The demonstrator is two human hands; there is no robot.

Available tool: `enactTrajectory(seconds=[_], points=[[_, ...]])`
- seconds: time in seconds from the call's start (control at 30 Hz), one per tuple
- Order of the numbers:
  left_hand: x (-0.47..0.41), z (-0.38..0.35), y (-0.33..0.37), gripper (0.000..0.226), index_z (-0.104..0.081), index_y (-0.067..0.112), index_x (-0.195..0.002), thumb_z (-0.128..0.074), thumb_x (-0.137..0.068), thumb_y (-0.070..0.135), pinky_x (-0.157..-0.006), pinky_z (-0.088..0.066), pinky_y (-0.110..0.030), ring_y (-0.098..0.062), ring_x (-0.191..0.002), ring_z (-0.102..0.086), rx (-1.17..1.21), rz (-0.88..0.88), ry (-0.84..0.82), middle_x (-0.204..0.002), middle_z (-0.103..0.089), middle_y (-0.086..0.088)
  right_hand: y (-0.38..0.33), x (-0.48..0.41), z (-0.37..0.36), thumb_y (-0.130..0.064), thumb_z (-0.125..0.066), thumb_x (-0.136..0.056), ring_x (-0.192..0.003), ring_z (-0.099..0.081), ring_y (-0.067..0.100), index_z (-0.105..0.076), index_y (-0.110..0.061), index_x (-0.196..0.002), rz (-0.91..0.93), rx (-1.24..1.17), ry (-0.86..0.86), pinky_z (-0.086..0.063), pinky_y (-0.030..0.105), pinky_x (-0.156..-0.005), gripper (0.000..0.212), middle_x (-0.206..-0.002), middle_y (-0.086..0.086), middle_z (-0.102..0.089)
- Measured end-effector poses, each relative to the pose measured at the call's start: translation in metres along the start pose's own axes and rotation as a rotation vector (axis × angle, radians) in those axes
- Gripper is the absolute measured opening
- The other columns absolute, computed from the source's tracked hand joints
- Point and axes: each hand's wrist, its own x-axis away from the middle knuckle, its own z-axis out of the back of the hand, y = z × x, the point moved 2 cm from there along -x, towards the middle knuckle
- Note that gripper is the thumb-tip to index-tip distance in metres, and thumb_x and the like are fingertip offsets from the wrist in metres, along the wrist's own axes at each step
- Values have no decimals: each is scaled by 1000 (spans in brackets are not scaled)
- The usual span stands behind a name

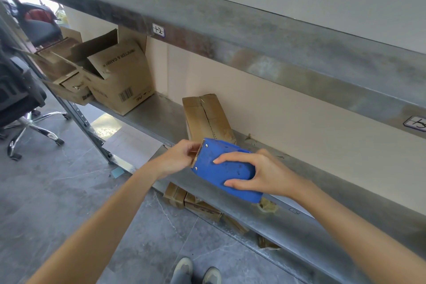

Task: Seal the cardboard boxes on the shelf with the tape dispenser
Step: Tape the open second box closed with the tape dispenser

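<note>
My right hand [260, 174] grips a blue tape dispenser [224, 168] in front of the grey metal shelf [161, 120]. At its serrated blade my left hand [178, 157] pinches the brown tape end. Just behind the dispenser a small cardboard box [206, 117] stands on the shelf, its top flaps closed with a gap along the seam. Further left, a larger cardboard box [119, 76] sits with its flaps open, and several more open boxes [66, 71] lie at the shelf's left end.
An upper shelf beam [230, 39] with handwritten labels runs overhead. Flattened cardboard pieces [196, 205] lie under the shelf. An office chair [25, 104] stands on the grey tiled floor at left. My shoes [196, 271] show at the bottom edge.
</note>
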Motion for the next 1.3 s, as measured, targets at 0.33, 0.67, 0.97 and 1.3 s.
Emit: enactTrajectory(seconds=[0.33, 0.67, 0.97, 1.3], points=[[-2, 21, -1, 27, -67, 11, -100, -52, -95, -11, -84, -55, -28, -13, -92, -67, 2, -61, -51, -101, -71, -6, 5, -2, 0, -52, -64, -89, -50, -43, 16, -52, -52, -128, 86, 163, -5, -32, 11, -53, 41, -53, -4, -46], [-11, 24, 7, 17, -60, 13, -86, -66, -87, -3, -84, -56, -37, -18, -82, -66, -119, -78, 71, -87, -68, -3, 9, -2, 8, -56, -60, -88, -50, -39, 11, -48, -53, -130, 86, 291, 6, -28, 10, -53, 44, -48, -7, -30], [-13, 20, 2, 28, -72, 24, -88, -71, -85, -4, -78, -55, -22, -4, -79, -68, -202, -131, 196, -80, -73, 7, 11, -5, 8, -47, -62, -93, -57, -45, 15, -48, -51, -129, -8, 220, -115, -31, 15, -54, 39, -56, -3, -42], [-2, 24, 17, 25, -68, 25, -78, -74, -85, 2, -76, -55, -19, -3, -76, -65, -199, -230, 212, -79, -70, 5, 2, -6, 22, -40, -65, -94, -53, -43, 14, -52, -51, -126, 11, 152, -158, -32, 16, -51, 36, -61, -11, -48]])
